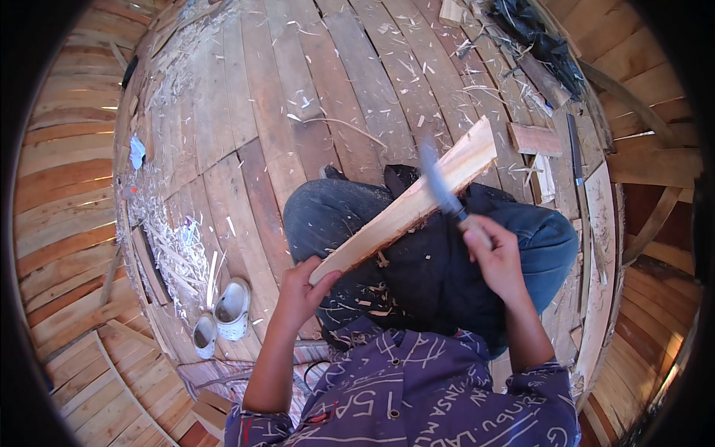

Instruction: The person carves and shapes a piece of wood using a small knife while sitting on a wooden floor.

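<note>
A long pale piece of wood (406,205) with rough, bark-brown edging slants across my lap, its wide end up and to the right. Its narrow lower end is gripped by my left hand (307,287), thumb on top. My right hand (493,249) is closed around the handle of a knife (441,179). The knife's grey blade is blurred by motion and appears in front of the wood's upper half; whether it touches the wood I cannot tell. Beneath both lie my crossed legs in blue jeans and a dark cloth (439,279) sprinkled with chips.
Wood shavings (182,249) heap up on the plank floor (287,67) at left. Nearby stand pale clogs (232,309). To the right lie a short board (535,139) and a long plank (599,223). A black plastic bag (532,33) is at the far right. Plank walls curve around.
</note>
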A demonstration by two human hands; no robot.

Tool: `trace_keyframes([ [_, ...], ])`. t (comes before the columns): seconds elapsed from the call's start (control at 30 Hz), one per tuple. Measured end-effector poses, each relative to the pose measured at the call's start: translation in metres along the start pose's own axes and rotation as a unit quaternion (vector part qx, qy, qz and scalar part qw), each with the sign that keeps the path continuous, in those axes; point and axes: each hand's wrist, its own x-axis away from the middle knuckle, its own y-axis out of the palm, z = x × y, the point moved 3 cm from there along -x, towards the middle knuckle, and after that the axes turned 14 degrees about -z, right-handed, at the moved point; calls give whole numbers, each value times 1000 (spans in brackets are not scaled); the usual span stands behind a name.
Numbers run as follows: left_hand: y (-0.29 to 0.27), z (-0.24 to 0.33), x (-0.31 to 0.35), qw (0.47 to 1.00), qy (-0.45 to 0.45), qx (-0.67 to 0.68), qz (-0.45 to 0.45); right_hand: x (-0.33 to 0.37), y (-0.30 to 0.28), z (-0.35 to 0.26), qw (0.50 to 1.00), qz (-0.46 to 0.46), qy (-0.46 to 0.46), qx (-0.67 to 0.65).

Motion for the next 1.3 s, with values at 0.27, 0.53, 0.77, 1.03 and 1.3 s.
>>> trace_keyframes([
  [0.27,-3,6,0,1000,-12,-1,-6,-5,-3,-2,999,19,9,-46],
  [0.53,0,3,0,1000,-18,1,-3,-11,-11,2,994,48,25,-95],
  [0.77,-1,3,-1,1000,-8,-2,0,-3,5,-5,1000,-18,20,16],
  [1.03,2,6,-2,1000,-11,9,7,0,8,5,999,-26,21,22],
  [1.3,-3,0,0,1000,-5,-19,-1,-2,17,-5,994,-94,44,44],
])
